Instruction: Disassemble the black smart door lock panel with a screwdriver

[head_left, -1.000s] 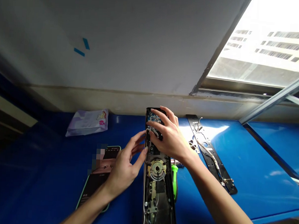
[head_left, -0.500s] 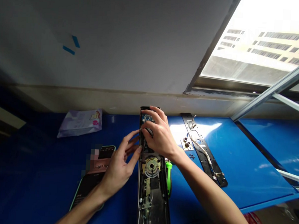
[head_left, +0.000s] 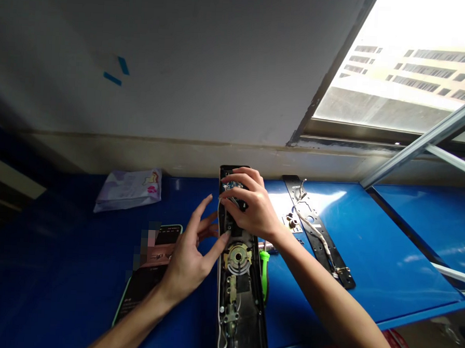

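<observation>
An opened black door lock housing (head_left: 245, 294) stretches toward me, with a round brass-coloured mechanism (head_left: 238, 257) in its middle. A circuit board (head_left: 232, 187) sits at its far end, partly under my fingers. Over that end my right hand (head_left: 254, 201) is closed in a pinch, at the upper end of a thin white wire (head_left: 219, 246) that runs along the left edge. My left hand (head_left: 191, 260) has its thumb over the housing's left rim and some fingers against the outer side. Its index finger points up, clear of the housing.
A green-handled screwdriver (head_left: 264, 277) lies right of the housing. Beyond it are a small metal plate part (head_left: 292, 222), small screws (head_left: 299, 242) and a black back plate (head_left: 322, 241) with a cable. At left lie a phone (head_left: 167, 235) and a lilac packet (head_left: 130, 189) on the blue table (head_left: 381, 239).
My left index finger has lifted away from the wire near the housing's edge. The left thumb has moved further in over the rim. My right hand keeps its pinch near the far end.
</observation>
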{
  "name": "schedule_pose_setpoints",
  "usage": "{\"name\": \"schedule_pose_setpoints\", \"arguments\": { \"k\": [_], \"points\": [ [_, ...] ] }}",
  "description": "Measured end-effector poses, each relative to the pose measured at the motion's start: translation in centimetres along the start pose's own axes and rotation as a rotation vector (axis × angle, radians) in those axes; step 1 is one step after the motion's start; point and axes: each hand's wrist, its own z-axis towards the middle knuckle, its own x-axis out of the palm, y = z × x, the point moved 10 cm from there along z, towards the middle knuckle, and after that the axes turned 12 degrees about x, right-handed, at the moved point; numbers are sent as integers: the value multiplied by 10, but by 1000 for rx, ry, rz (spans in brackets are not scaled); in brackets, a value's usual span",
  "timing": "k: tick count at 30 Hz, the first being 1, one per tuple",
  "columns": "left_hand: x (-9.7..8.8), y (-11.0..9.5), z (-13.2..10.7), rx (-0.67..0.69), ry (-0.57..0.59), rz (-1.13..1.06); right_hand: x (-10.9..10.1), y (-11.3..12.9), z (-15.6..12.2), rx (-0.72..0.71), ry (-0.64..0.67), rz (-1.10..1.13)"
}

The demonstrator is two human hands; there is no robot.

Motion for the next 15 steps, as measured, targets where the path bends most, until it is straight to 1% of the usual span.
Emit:
{"name": "schedule_pose_setpoints", "arguments": {
  "k": [6,9,12,15],
  "points": [
    [2,1,-2,31,1,28,3,-1,1,14,19,31],
    [3,2,-2,42,22,30,3,2,0,18,20,31],
    [5,-2,-1,80,50,15,2,4,0,14,19,22],
    [4,-3,0,93,53,19,1,5,1,10,49,16]
  ]
}}
